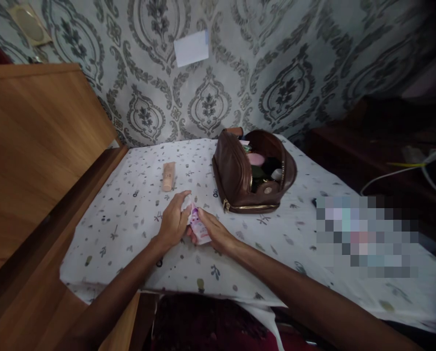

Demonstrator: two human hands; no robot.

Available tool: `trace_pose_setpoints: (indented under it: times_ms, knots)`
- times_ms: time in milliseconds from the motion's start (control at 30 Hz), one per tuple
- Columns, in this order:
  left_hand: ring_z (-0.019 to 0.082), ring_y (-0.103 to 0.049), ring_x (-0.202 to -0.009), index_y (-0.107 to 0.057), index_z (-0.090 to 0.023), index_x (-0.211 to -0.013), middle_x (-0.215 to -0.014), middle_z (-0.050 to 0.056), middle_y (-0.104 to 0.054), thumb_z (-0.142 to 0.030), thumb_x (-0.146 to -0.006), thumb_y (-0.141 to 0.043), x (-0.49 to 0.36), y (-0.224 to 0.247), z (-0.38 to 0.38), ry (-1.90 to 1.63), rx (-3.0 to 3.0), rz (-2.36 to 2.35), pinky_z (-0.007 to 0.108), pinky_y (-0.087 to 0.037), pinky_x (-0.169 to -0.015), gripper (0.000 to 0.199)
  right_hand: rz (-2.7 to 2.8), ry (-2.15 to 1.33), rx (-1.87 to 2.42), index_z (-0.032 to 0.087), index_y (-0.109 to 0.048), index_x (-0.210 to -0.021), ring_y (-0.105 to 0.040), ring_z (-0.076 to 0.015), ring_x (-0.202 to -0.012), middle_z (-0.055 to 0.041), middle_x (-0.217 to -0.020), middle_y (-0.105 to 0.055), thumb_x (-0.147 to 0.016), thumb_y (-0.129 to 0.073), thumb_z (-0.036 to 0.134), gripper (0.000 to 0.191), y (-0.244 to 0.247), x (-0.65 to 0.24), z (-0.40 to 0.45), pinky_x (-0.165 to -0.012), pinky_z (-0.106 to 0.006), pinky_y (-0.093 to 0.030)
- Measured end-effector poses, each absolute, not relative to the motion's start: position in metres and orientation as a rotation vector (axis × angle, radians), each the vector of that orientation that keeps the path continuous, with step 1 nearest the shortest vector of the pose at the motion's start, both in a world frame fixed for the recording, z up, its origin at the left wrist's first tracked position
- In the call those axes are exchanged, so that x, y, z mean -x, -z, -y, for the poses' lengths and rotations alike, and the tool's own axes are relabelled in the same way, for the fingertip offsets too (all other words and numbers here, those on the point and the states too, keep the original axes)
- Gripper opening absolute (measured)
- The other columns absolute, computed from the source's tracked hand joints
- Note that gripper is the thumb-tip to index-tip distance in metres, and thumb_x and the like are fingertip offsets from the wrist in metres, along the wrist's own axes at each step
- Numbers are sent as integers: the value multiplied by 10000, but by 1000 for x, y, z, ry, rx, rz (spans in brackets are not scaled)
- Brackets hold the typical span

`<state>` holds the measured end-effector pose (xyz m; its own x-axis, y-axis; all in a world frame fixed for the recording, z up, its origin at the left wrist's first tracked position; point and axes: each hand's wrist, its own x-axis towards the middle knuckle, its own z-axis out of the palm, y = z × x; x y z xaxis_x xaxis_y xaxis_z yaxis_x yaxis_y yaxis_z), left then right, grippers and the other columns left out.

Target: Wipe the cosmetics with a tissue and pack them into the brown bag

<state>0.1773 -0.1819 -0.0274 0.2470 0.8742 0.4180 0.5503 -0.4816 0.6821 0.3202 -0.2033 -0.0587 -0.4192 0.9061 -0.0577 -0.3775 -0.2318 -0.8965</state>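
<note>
In front of me, over the table's middle, both hands meet at a small white packet with pink and purple print (200, 229). My right hand (218, 233) grips it from the right, thumb on top and fingertips showing beneath. My left hand (173, 220) is closed on the whitish upper left end of the packet; whether that is a flap or something coming out of it I cannot tell. A beige tube (168, 176) lies just beyond my left hand. Behind my right hand sits a brown bag (230, 165), unzipped, with a pink item (255, 159) and other things inside.
A white patterned cloth (130, 243) covers the table. A wooden panel (38, 126) rises along the left, and a wallpapered wall (210, 102) stands behind. A blurred-out object (364, 236) lies at the right, near white cables (386, 174).
</note>
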Motion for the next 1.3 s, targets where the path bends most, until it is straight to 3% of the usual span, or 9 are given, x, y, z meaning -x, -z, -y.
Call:
trace_pose_setpoints:
  times_ms: [233, 467, 667, 833, 1033, 1167, 1300]
  knots:
    - [286, -373, -1413, -306, -157, -1497, -1507, 206, -380, -312, -1013, -350, -186, 51, 179, -1012, -2523, -1328, 490, -367, -1137, 510, 579, -1850, 795, 212, -631, -1025, -691, -182, -744, -25, -793, -730, -846, -667, 505, 346, 66, -315, 196, -655, -289, -548]
    - [291, -189, -1506, -172, -155, -1554, -1578, 205, -312, -159, -981, -395, -192, 60, 190, -864, -2879, -1051, 532, -329, -1178, 615, 346, -1883, 688, 209, -653, -960, -705, -190, -824, -27, -846, -744, -855, -658, 399, 218, 69, -323, 183, -682, -283, -571]
    - [226, -302, -1471, -212, -132, -1543, -1490, 180, -471, -7, -936, -299, -181, 58, 206, -817, -2980, -745, 498, -392, -1157, 626, 352, -1910, 682, 176, -666, -863, -697, -182, -733, -56, -772, -737, -833, -685, 481, 307, 67, -330, 180, -601, -267, -574]
    - [211, -408, -1416, -247, -127, -1532, -1413, 163, -561, -31, -959, -332, -176, 61, 213, -889, -3002, -579, 449, -456, -1119, 587, 382, -1907, 725, 149, -677, -855, -683, -172, -648, -62, -708, -724, -820, -712, 476, 331, 63, -330, 179, -516, -244, -539]
    - [252, -353, -1447, -165, -186, -1563, -1485, 166, -483, -51, -979, -308, -178, 58, 208, -965, -2919, -853, 557, -341, -1171, 617, 372, -1842, 697, 150, -683, -861, -689, -158, -672, -36, -739, -737, -803, -753, 394, 261, 63, -330, 179, -577, -238, -541]
    - [245, -250, -1490, -120, -238, -1573, -1604, 138, -290, -126, -1001, -311, -177, 57, 202, -1040, -2622, -1023, 493, -334, -1189, 614, 383, -1884, 750, 147, -681, -830, -691, -163, -655, -26, -694, -725, -857, -700, 391, 246, 68, -328, 178, -634, -270, -558]
    - [226, -282, -1480, -157, -256, -1567, -1609, 113, -288, -186, -1015, -327, -175, 58, 200, -1104, -2439, -1087, 460, -328, -1197, 582, 416, -1868, 761, 157, -675, -803, -671, -152, -607, -7, -638, -701, -868, -688, 377, 230, 70, -327, 180, -625, -265, -553]
